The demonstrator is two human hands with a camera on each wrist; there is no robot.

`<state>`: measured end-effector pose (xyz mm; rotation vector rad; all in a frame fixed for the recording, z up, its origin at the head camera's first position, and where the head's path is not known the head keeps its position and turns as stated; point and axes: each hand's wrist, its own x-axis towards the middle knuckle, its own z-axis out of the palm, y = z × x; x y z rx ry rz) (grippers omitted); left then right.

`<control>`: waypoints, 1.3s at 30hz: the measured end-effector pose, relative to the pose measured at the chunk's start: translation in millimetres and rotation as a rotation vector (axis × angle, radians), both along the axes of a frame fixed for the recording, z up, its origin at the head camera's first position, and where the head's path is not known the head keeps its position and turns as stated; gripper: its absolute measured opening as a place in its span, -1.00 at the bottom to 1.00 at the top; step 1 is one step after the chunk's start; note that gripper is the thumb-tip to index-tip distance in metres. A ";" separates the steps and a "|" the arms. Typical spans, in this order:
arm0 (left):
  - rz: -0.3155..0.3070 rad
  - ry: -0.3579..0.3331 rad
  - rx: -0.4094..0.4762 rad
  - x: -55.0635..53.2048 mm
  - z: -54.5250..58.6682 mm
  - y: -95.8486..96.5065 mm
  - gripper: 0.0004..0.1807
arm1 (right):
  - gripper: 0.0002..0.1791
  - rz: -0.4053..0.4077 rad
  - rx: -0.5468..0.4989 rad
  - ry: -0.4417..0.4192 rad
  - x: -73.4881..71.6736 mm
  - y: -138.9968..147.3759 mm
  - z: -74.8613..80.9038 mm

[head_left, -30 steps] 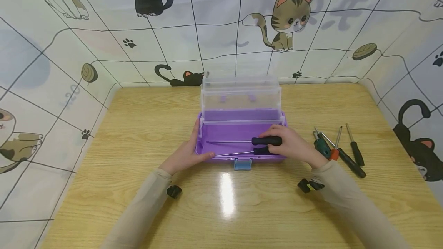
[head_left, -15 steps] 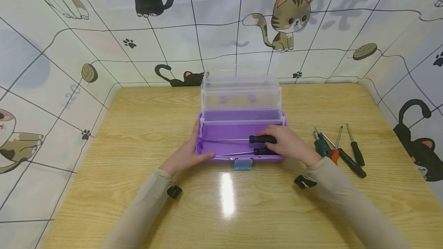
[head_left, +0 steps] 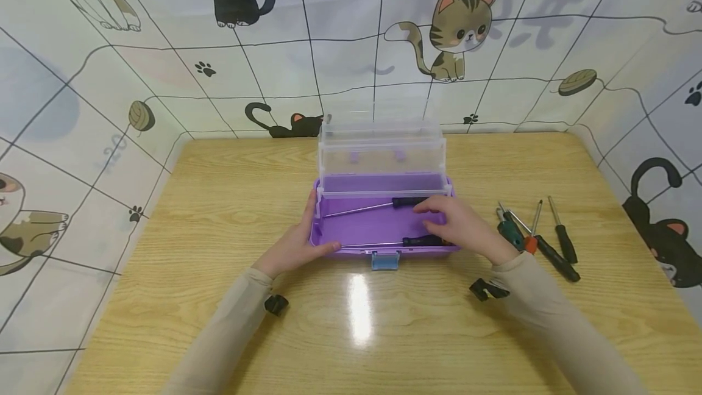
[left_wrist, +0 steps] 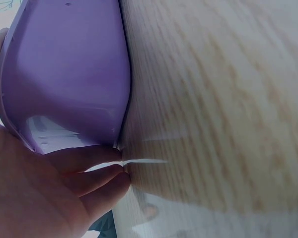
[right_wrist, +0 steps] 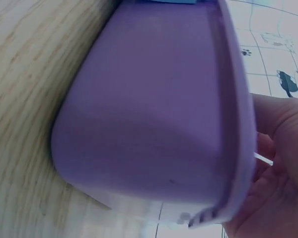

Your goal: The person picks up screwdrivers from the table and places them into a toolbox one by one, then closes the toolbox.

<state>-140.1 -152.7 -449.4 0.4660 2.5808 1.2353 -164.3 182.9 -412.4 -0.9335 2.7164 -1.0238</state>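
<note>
A purple toolbox (head_left: 362, 230) stands mid-table, its clear lid (head_left: 382, 139) raised at the back. My left hand (head_left: 296, 247) steadies its left end, thumb on the front rim and straight fingers along the side. Inside, a black-handled screwdriver (head_left: 403, 202) lies slanted at the back, its handle end hidden by my right fingers. Along the front wall lies a second black-handled screwdriver (head_left: 422, 241). My right hand (head_left: 466, 227) hovers over the box's right end, thumb and fingers apart, nothing seen between them. The right wrist view mostly shows the box's outer wall (right_wrist: 154, 109).
Right of the box lies a group of screwdrivers: a green-handled one (head_left: 511, 233), a red-handled one (head_left: 530, 244) and black-handled ones (head_left: 566, 244). A blue latch (head_left: 385, 261) hangs at the box front. Cat-printed cloth walls (head_left: 351, 66) surround the wooden table (head_left: 247, 175).
My right hand has let go of the upper screwdriver, which has moved back in the box and now lies slanted. The fingers have spread apart. My left hand has stayed in place.
</note>
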 end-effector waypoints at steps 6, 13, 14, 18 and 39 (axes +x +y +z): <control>0.005 -0.004 -0.002 0.2 0.7 0.2 0.25 | -0.68 -0.023 -0.047 -0.039 7.1 6.5 9.5; -0.009 0.006 0.006 0.5 1.7 -0.2 0.23 | -0.68 -0.035 -0.069 -0.029 12.1 10.5 14.4; -0.009 0.004 0.005 0.5 1.7 -0.2 0.23 | -0.68 -0.039 -0.073 -0.027 12.9 11.1 15.2; -0.008 0.001 0.000 0.5 1.7 -0.2 0.23 | -0.69 -0.057 -0.074 -0.008 14.4 13.8 15.6; -0.003 -0.007 0.008 0.5 1.5 0.3 0.24 | -0.71 -0.089 -0.098 0.080 22.6 32.8 9.6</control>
